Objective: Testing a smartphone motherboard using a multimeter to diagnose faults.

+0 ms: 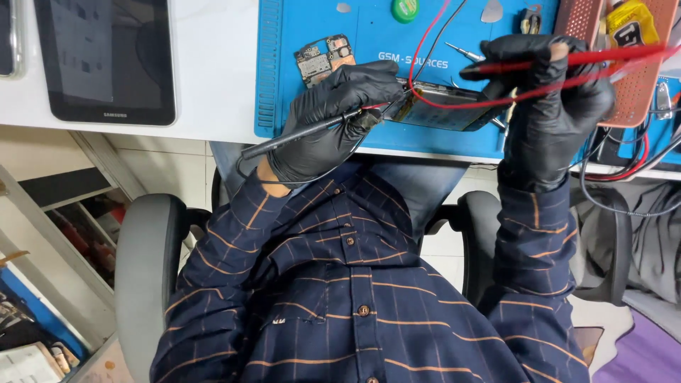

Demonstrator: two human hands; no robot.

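There were two hands in black gloves, the left hand (333, 117) and the right hand (553, 106). There were two probes, one black probe (298, 135) and one red probe (567, 60). There was one blue mat (312, 21), one opened phone (447, 106), one small circuit board (323, 58), one tablet (106, 60) and one green round tin (405, 8).
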